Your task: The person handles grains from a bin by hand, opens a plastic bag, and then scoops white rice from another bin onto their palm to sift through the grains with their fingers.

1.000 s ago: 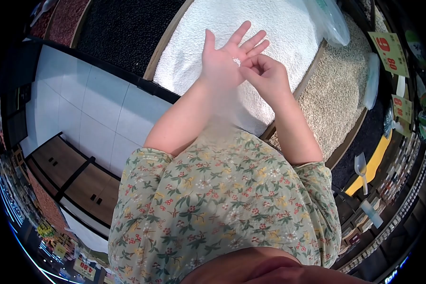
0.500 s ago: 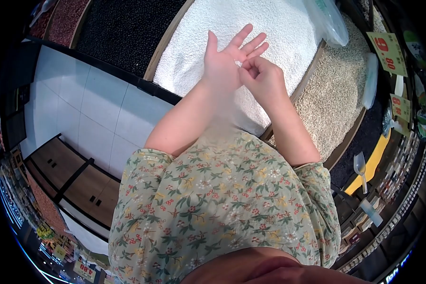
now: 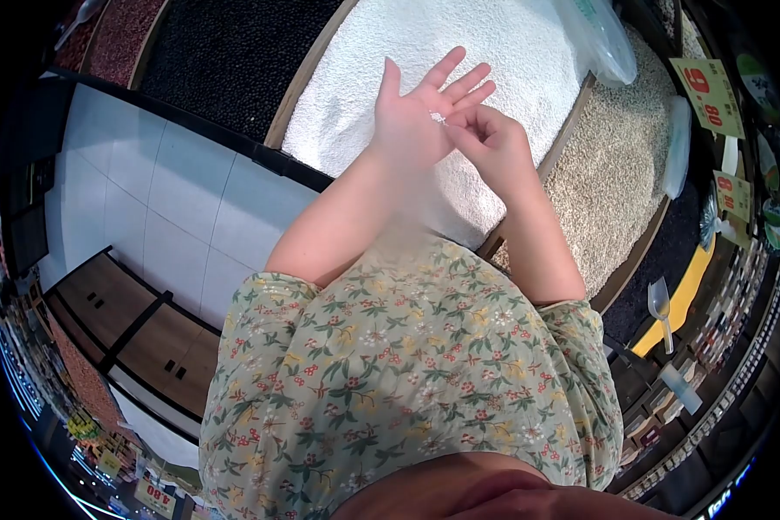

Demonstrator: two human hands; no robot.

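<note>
My left hand is held palm up with its fingers spread, over a bin heaped with white rice-like grains. A small cluster of white grains lies on its palm. My right hand comes in from the right, thumb and forefinger pinched together at the edge of that cluster. The pinch is on the white grains, though single grains between the fingertips are too small to make out. The heel of the left palm and the wrist look blurred.
Left of the white heap is a bin of black beans, with reddish beans beyond. To the right lie beige grains, a clear plastic bag, price signs and a scoop. A wooden divider edges the heap.
My right hand has shifted slightly right and down, and its fingers have straightened a little. More of the grains on the left palm show. The left hand has barely moved.
</note>
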